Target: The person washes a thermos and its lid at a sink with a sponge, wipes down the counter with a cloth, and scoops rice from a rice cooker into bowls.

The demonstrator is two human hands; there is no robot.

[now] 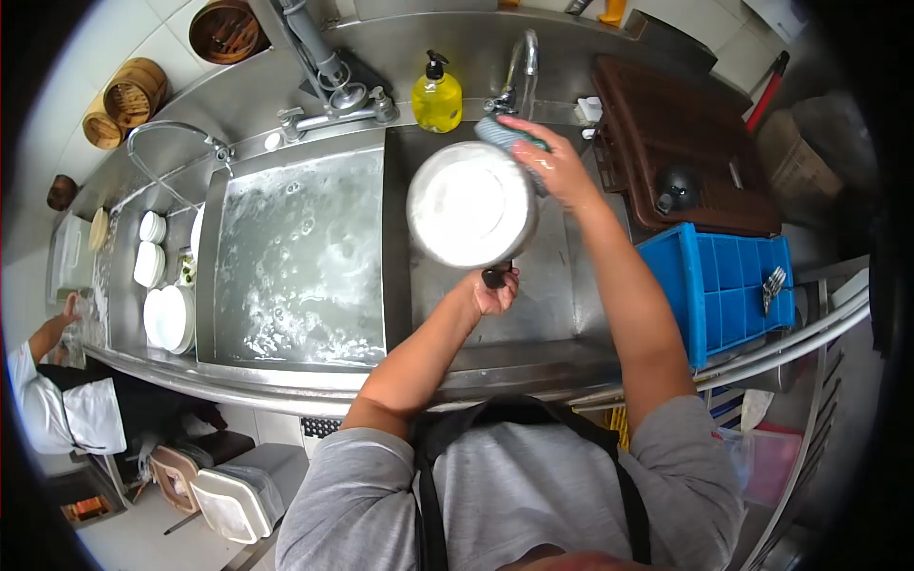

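Over the right-hand sink basin (547,309), a round metal pan (468,207) is tilted with its pale, shiny underside toward me. Its black handle (496,277) is gripped in my left hand (497,293). At the pan's upper right edge, my right hand (552,162) is closed on a grey-green scrubbing pad (499,131), slightly smeared by motion. Just behind that hand, water falls from a tap (529,59). A pump bottle of yellow liquid (437,100) stands on the ledge behind the pan.
Cloudy, bubbly water fills the left basin (300,257). White dishes (169,319) are stacked farther left. On the right are a brown lid (685,143) and a blue divided rack (719,285) with forks (773,287). Another person (71,409) stands at far left.
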